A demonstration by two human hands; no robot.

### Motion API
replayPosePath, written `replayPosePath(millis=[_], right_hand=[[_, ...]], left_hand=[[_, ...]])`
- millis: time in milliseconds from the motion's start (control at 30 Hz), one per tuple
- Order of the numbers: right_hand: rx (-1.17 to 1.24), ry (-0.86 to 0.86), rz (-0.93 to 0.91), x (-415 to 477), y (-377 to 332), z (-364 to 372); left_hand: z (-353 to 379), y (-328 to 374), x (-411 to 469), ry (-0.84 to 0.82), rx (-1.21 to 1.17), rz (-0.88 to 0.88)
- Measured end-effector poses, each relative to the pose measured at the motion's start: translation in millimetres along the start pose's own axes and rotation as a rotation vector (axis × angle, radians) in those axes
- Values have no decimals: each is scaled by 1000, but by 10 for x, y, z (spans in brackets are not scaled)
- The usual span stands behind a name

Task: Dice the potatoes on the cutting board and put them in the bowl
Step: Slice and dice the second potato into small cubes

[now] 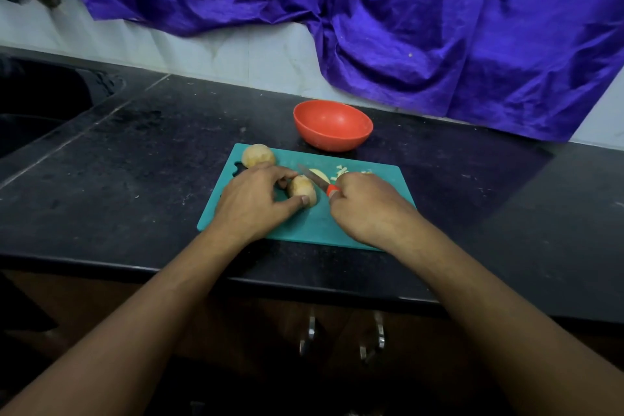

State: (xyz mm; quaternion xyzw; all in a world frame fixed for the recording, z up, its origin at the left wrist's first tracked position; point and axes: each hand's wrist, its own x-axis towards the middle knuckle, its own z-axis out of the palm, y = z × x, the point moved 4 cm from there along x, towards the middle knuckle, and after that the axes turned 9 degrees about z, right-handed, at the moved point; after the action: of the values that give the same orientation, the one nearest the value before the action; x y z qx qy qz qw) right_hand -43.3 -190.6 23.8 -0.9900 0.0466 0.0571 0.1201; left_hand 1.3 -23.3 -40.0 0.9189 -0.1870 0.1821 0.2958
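1. The left hand point(251, 199) gripped a peeled potato point(303, 190) between its curled fingers and thumb, holding it down on the teal cutting board point(304, 226).
2. The right hand point(366, 206) was closed round the orange handle of a knife point(317, 180); the blade lay just beside the held potato, on its right.
3. A cut slice point(320, 174) lay behind the blade, with small diced pieces point(341, 170) near the board's far edge.
4. A second whole potato point(258, 155) sat at the board's far left corner.
5. The red bowl point(333, 125) stood on the black counter point(135, 159) just behind the board.
6. A purple cloth point(371, 3) hung over the back wall.
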Motion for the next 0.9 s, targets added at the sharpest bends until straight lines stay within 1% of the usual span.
replayPosePath(millis=[133, 433, 667, 767, 900], right_hand=[[21, -26, -2, 33, 5, -82], [-17, -74, -10, 50, -100, -150], [-39, -61, -6, 99, -285, 65], [-22, -56, 16, 47, -250, 93], [-52, -100, 25, -116, -149, 204]], left_hand=[[0, 4, 1, -3, -13, -1], [4, -3, 4, 3, -5, 9], [-11, 2, 0, 3, 19, 21], [-9, 16, 5, -6, 27, 14], [-8, 6, 12, 13, 16, 4]])
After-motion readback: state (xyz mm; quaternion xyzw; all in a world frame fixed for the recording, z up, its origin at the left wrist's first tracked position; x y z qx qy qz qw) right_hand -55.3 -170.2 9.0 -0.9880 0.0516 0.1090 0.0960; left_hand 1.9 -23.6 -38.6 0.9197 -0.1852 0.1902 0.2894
